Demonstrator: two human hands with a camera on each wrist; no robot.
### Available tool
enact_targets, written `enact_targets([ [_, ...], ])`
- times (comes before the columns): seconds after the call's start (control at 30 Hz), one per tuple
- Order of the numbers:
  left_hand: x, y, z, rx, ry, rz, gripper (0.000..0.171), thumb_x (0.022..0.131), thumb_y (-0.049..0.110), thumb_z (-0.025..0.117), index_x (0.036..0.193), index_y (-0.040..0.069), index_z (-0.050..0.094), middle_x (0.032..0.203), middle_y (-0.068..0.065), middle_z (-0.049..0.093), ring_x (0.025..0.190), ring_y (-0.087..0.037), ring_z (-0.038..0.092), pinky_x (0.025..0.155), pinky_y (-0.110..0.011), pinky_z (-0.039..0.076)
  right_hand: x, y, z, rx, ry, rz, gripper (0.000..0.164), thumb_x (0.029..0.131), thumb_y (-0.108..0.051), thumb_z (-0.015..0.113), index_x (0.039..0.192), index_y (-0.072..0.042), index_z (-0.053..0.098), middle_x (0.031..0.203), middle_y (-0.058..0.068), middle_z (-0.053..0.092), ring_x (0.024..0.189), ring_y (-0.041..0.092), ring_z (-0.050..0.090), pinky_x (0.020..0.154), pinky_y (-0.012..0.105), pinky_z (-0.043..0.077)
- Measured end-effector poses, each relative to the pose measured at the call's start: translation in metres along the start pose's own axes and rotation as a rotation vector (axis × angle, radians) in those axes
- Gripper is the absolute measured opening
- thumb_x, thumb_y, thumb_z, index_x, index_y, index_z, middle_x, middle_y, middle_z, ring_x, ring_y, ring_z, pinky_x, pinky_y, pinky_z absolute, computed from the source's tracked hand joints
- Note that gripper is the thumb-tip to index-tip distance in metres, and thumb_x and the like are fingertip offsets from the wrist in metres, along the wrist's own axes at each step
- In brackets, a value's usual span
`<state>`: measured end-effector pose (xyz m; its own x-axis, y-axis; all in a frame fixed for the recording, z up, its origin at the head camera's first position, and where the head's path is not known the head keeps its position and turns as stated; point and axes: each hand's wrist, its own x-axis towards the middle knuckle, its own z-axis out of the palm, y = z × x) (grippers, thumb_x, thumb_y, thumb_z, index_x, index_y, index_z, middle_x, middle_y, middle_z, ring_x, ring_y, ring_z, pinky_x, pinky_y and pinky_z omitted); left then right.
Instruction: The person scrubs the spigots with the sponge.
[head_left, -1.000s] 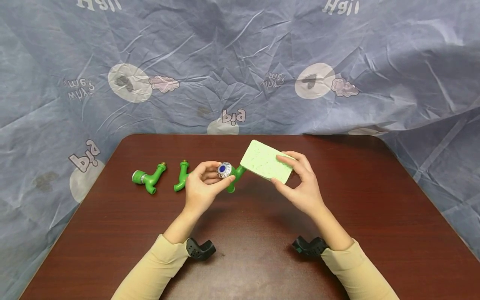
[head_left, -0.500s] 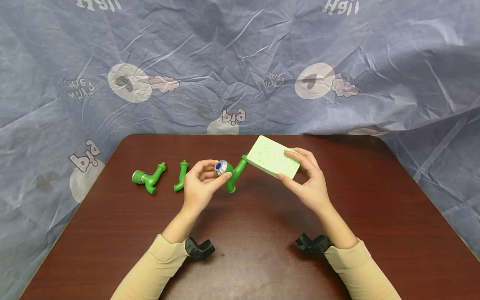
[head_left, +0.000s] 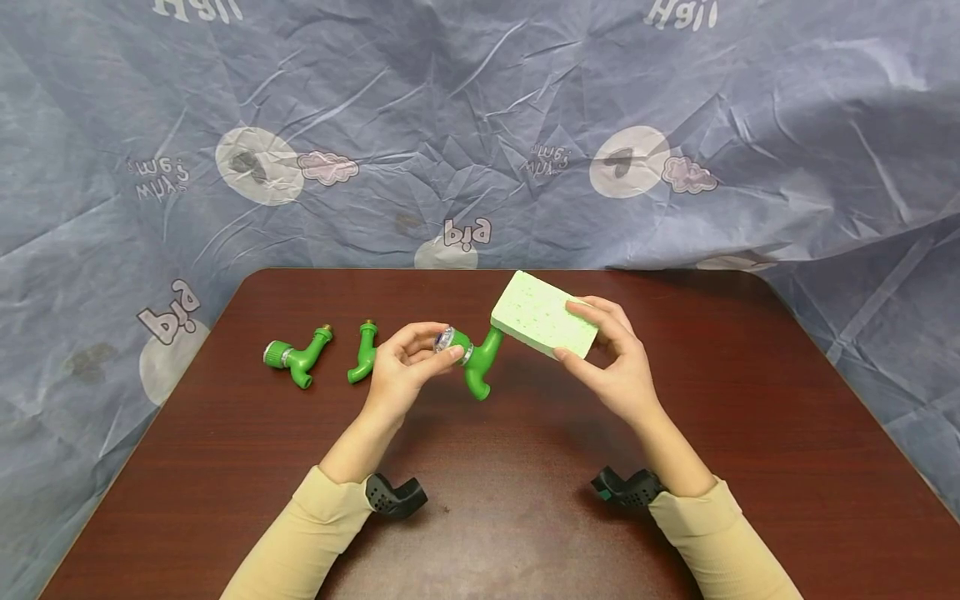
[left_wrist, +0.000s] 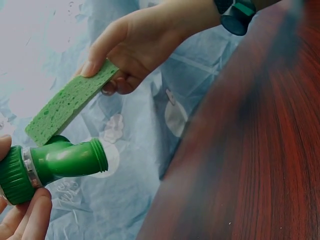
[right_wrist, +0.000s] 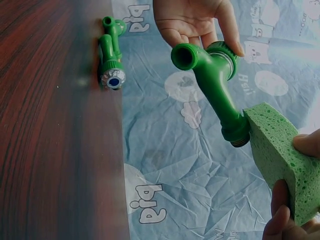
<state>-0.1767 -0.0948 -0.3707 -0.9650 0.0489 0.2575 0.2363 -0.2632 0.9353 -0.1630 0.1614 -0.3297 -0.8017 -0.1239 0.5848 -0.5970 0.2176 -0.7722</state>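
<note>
My left hand [head_left: 401,367] grips a green tap [head_left: 483,360] by its ribbed knob, holding it up over the table. In the left wrist view, thumb and fingers curl round that knob, and the threaded spout [left_wrist: 75,159] points right. A light green sponge [head_left: 543,315] is pinched by its right end between the thumb and fingers of my right hand [head_left: 618,367]. The sponge's near corner meets the tap's inlet end, as the right wrist view shows beside the brass-coloured thread [right_wrist: 240,142].
Two more green taps lie on the dark red table [head_left: 525,500] at the left: one with its knob toward the left [head_left: 298,357], the other [head_left: 364,354] partly behind my left hand. A printed blue-grey cloth [head_left: 480,133] hangs behind the table.
The tap has turned in my left hand, its blue-capped knob end now facing left and its spout swung right. The right hand and sponge have shifted slightly right and up.
</note>
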Motion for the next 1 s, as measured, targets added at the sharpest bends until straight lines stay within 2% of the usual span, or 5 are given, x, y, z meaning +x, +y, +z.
enact_targets([
  [0.23,-0.0002,0.0021,0.0011,-0.033,-0.005,-0.055,0.032,0.08,-0.004,0.068,0.11,-0.006,0.057,0.089,-0.004,0.065,0.074,-0.014,0.065,0.07,-0.038,0.057,-0.0015,-0.0005,0.0025,-0.001,-0.018,-0.007,0.051,0.071,0.017,0.069,0.12,0.011,0.055,0.125,0.024,0.045,0.088,0.009,0.055,0.068,0.018,0.045],
  [0.5,0.0011,0.002,-0.0001,-0.066,0.04,-0.094,0.036,0.081,-0.006,0.067,0.115,-0.007,0.056,0.093,-0.006,0.064,0.075,-0.015,0.066,0.074,-0.045,0.056,-0.0032,0.0005,0.006,0.011,-0.08,-0.033,0.051,0.069,0.018,0.07,0.117,0.012,0.056,0.124,0.024,0.045,0.09,0.009,0.055,0.067,0.018,0.046],
  [0.63,0.0014,0.0015,-0.0005,-0.078,0.043,-0.09,0.038,0.081,-0.005,0.066,0.118,-0.002,0.059,0.093,-0.005,0.065,0.076,-0.015,0.065,0.074,-0.044,0.056,-0.0027,0.001,0.0047,0.021,-0.102,-0.05,0.051,0.068,0.02,0.069,0.117,0.013,0.055,0.123,0.026,0.045,0.093,0.01,0.055,0.068,0.017,0.045],
  [0.87,0.001,0.0011,0.0002,-0.072,0.032,-0.06,0.034,0.084,-0.004,0.065,0.117,-0.007,0.058,0.095,-0.004,0.066,0.074,-0.017,0.066,0.072,-0.044,0.056,-0.002,0.001,0.0029,0.037,-0.132,-0.048,0.052,0.068,0.021,0.069,0.117,0.014,0.054,0.123,0.026,0.044,0.095,0.01,0.055,0.07,0.018,0.045],
  [1.0,0.0007,-0.0004,0.0004,-0.06,0.021,-0.041,0.027,0.085,-0.002,0.064,0.111,0.004,0.063,0.095,-0.004,0.066,0.074,-0.017,0.066,0.073,-0.046,0.055,-0.0022,0.0013,0.0012,0.032,-0.147,-0.042,0.052,0.068,0.021,0.069,0.117,0.013,0.055,0.124,0.025,0.044,0.096,0.009,0.055,0.071,0.019,0.046],
])
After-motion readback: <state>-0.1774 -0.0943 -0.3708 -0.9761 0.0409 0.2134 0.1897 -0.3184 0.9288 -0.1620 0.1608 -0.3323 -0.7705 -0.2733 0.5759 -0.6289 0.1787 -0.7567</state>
